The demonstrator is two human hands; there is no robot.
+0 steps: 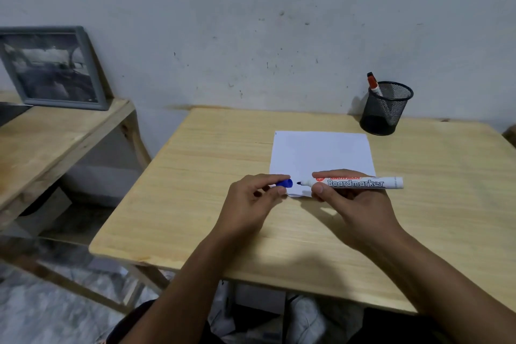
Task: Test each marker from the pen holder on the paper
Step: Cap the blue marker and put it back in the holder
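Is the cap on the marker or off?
Off. The left hand pinches the blue plastic cap, apart from the white board marker in the right hand; its dark tip is bare.

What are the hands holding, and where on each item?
Right hand pinches the uncapped board marker at the front of its barrel, near the tip. Left hand holds the blue cap by its closed end, fingertips around it.

Plain home room: scuffed wall (279, 22), wooden table (195, 190), framed picture (53, 67).
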